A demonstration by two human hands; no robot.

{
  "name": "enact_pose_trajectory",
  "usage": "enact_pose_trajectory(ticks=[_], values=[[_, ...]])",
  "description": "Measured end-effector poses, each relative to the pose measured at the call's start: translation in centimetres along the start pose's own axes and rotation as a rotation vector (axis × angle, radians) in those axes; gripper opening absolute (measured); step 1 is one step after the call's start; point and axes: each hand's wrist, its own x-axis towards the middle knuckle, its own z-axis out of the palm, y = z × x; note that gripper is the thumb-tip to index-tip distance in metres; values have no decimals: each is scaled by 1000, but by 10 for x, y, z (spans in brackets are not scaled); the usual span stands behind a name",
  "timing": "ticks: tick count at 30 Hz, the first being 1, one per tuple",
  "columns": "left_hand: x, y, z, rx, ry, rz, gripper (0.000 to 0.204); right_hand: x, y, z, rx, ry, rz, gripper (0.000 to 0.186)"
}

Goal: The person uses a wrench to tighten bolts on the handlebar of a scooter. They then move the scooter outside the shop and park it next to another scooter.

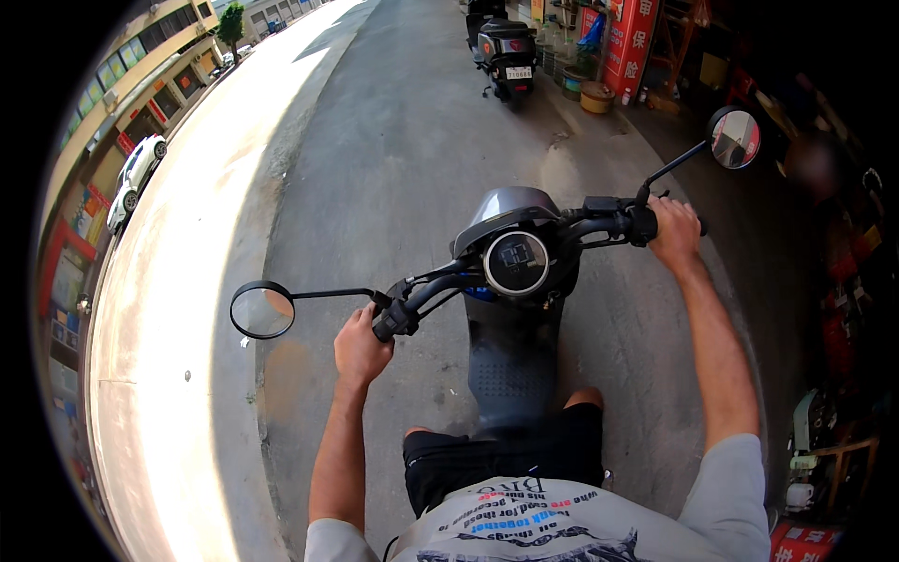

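Observation:
I sit astride an electric scooter with a black handlebar, turned so its right end is farther ahead than its left. My left hand is closed around the left grip, beside the switch block. On the right grip, my right hand is wrapped with its knuckles up; the grip's black end sticks out past it. Between them sits a lit round dash display under a grey front cowl. A round left mirror and right mirror stand out on stalks. Below is the dark, textured footboard.
Ahead, a black scooter is parked by round planters and a red sign. Dim, cluttered shop goods line the right side. Grey pavement meets a sunlit road on the left, where a white car is parked.

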Motion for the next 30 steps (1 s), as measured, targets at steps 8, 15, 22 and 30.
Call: enact_pose_trajectory(ticks=[8, 15, 22, 30], values=[[215, -31, 22, 26, 5, 28, 51, 170, -2, 95, 44, -362, 157, 49], [418, -81, 60, 33, 52, 37, 48, 352, 5, 227, 118, -115, -66, 40], [629, -109, 90, 12, 13, -49, 51, 569, 19, 370, 67, -441, -71, 46], [948, -179, 133, 71, 25, -12, 53, 796, 17, 562, 125, -291, -26, 45]])
